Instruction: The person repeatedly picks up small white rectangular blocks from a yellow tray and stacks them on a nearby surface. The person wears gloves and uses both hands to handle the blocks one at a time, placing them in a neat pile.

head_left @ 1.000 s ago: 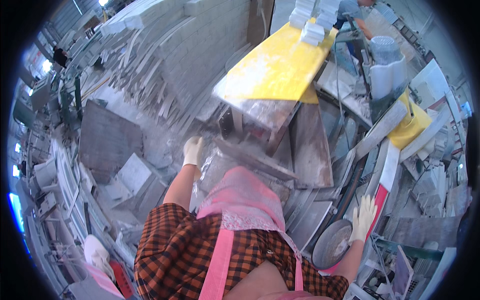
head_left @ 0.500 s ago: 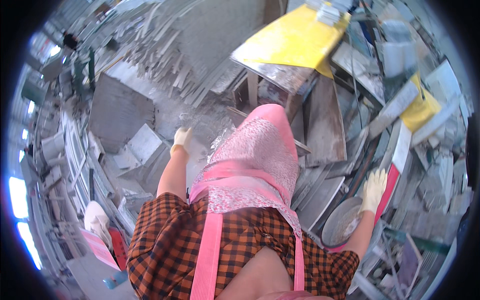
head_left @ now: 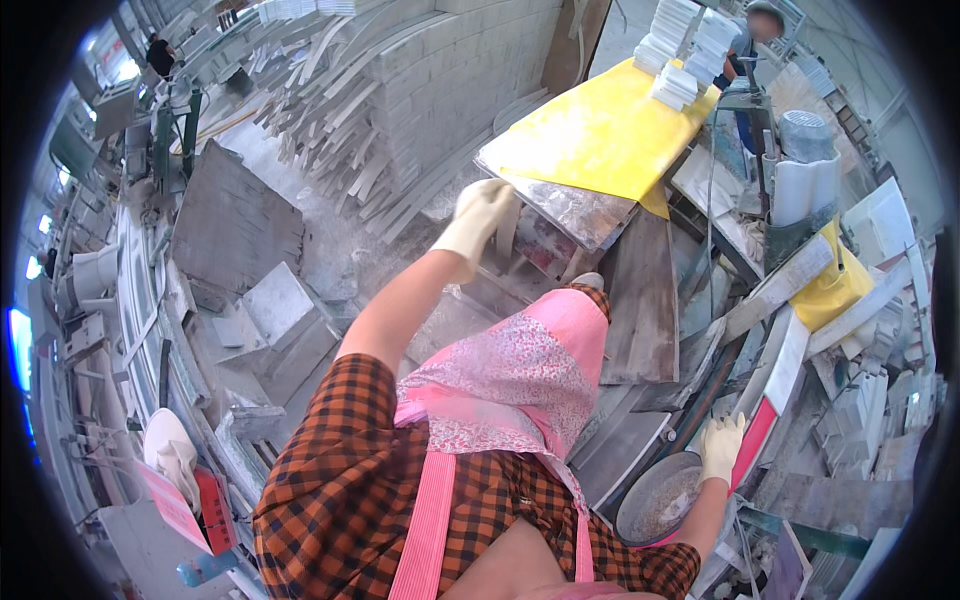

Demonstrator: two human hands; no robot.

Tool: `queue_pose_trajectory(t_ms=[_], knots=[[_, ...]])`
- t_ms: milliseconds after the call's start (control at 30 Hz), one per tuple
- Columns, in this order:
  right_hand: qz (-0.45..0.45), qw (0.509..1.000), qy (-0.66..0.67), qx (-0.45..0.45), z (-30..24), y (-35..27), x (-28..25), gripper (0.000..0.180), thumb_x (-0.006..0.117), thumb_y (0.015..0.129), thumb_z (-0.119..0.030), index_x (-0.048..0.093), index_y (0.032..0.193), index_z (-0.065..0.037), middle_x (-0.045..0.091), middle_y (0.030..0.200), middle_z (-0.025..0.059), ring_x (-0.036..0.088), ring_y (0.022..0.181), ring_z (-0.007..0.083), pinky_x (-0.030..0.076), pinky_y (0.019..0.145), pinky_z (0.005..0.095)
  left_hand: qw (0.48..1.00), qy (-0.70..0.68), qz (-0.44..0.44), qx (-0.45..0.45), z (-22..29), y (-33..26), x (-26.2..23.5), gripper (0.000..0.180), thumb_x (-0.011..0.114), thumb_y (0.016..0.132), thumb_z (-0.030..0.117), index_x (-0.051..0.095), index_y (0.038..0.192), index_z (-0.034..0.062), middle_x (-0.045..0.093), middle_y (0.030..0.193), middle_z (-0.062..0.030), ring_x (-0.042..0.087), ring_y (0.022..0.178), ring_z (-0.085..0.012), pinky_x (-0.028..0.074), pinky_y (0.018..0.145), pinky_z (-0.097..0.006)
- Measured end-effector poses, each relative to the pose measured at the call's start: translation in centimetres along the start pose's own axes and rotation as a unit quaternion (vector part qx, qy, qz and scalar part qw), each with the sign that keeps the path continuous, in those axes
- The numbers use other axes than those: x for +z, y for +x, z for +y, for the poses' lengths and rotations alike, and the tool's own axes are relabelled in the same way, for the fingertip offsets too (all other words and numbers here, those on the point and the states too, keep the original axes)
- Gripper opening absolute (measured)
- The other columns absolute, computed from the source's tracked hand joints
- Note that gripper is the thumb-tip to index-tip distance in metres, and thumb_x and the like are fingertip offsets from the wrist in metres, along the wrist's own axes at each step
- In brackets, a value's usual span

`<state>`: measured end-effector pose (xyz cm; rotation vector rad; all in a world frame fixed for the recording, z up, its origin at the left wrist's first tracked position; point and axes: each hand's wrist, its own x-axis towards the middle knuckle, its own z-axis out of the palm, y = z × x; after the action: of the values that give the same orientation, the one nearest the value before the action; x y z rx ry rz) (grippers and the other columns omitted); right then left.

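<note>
My left hand (head_left: 482,215), in a cream rubber glove, is held out in front with its fingers curled in and nothing showing in them. It is nearest the front corner of a worktable (head_left: 575,208), partly covered by a yellow sheet (head_left: 600,130); I cannot tell whether it touches the table. My right hand (head_left: 722,447), in a matching glove, hangs low at my right side with its fingers spread. Beside it are a round grey pan (head_left: 655,497) with pale debris in it and a long red-edged strip (head_left: 752,443). A pink apron (head_left: 510,370) hangs down my front.
Stacks of white strips (head_left: 670,50) stand on the table's far end, with a person (head_left: 745,45) behind. A large pile of thin pale strips (head_left: 350,120) lies ahead. Grey boards (head_left: 238,225) lean at left; a wooden plank (head_left: 640,300) slopes below the table. Another person (head_left: 160,57) is far left.
My left hand has swung forward and right, up to the table corner. My right hand has dropped back slightly. My body has moved nearer the table, and one shoe now shows below the apron.
</note>
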<state>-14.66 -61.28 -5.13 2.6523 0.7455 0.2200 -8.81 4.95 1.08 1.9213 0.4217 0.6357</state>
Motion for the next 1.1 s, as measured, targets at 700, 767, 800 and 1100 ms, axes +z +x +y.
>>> queue_pose_trajectory(t_ms=[700, 767, 800, 1100], knots=[[-0.107, 0.994, 0.033, 0.020, -0.4, 0.6, -1.4, 0.013, 0.063, 0.084, -0.015, 0.071, 0.085, -0.005, 0.072, 0.082, 0.0133, 0.069, 0.090, 0.0304, 0.038, 0.114, 0.0517, 0.951, 0.173, -0.026, 0.254, -0.6, 2.9, 15.7, 0.039, 0.062, 0.092, 0.019, 0.066, 0.120, -0.0085, 0.066, 0.126, -0.0252, 0.059, 0.125, -0.0415, 0.040, 0.115, -0.049], [-0.116, 0.992, 0.033, 0.031, -0.5, 0.6, -1.6, 0.013, 0.066, 0.083, -0.017, 0.071, 0.086, -0.006, 0.072, 0.080, 0.0122, 0.069, 0.089, 0.0300, 0.038, 0.114, 0.0525, 0.952, 0.171, -0.030, 0.251, -0.5, 3.0, 15.5, 0.039, 0.061, 0.093, 0.018, 0.065, 0.120, -0.0090, 0.066, 0.126, -0.0250, 0.059, 0.125, -0.0407, 0.040, 0.116, -0.049], [-0.109, 0.993, 0.033, 0.024, -0.5, 0.6, -1.8, 0.013, 0.067, 0.082, -0.018, 0.072, 0.084, -0.006, 0.071, 0.079, 0.0117, 0.069, 0.089, 0.0297, 0.038, 0.114, 0.0529, 0.953, 0.171, -0.034, 0.249, -0.5, 3.0, 15.5, 0.038, 0.061, 0.093, 0.018, 0.065, 0.120, -0.0089, 0.066, 0.126, -0.0250, 0.059, 0.125, -0.0406, 0.040, 0.116, -0.048], [-0.204, 0.978, 0.014, 0.034, -0.6, 0.2, -2.2, 0.030, 0.061, 0.090, -0.027, 0.076, 0.076, -0.005, 0.074, 0.079, 0.0122, 0.068, 0.089, 0.0273, 0.035, 0.117, 0.0514, 0.941, 0.196, -0.020, 0.276, -0.6, 3.1, 15.6, 0.037, 0.063, 0.093, 0.019, 0.065, 0.119, -0.0080, 0.068, 0.122, -0.0259, 0.062, 0.119, -0.0412, 0.043, 0.112, -0.048]])
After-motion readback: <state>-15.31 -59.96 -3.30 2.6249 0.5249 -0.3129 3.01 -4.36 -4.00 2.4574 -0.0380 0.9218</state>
